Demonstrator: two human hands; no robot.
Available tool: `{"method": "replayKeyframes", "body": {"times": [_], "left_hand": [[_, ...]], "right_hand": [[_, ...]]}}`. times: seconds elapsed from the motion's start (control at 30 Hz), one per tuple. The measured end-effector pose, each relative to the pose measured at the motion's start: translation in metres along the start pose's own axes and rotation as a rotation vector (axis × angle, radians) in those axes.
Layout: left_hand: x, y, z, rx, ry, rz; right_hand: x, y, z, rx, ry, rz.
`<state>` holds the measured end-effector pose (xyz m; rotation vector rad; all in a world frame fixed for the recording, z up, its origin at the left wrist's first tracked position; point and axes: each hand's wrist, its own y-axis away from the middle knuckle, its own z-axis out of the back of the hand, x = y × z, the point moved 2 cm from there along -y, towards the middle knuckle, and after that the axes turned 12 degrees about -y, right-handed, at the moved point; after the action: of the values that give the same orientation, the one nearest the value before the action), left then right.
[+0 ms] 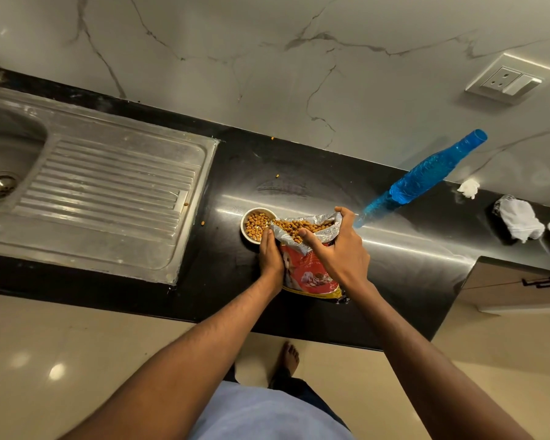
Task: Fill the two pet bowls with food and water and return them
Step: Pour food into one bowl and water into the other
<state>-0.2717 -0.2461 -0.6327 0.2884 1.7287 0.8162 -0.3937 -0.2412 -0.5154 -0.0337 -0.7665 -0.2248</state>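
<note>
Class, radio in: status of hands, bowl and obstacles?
Both hands, left and right, gripping food bag. Bowl holds kibble. Blue bottle standing close right.

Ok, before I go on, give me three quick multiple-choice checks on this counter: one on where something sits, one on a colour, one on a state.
1. Where is the steel bowl?
A. In the sink basin
B. On the black counter, left of the food bag
C. On the floor

2. What colour is the bottle?
A. Green
B. Clear
C. Blue

3. What state is the food bag in?
A. Open, held by both hands
B. Sealed, lying flat
C. Empty and crumpled

Answers:
1 B: the bowl stands on the dark counter between the sink drainboard and the bag.
2 C: the bottle is translucent blue.
3 A: the left hand and right hand grip the bag's open mouth, where kibble shows.
</note>
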Motion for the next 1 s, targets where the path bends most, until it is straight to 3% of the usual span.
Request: {"method": "replayKeyframes", "body": {"times": [1.0], "left_hand": [[0.008,-0.003,0.000,0.092,0.133,0.130]], "right_hand": [[0.015,-0.008,-0.010,-0.005,0.126,0.063]]}}
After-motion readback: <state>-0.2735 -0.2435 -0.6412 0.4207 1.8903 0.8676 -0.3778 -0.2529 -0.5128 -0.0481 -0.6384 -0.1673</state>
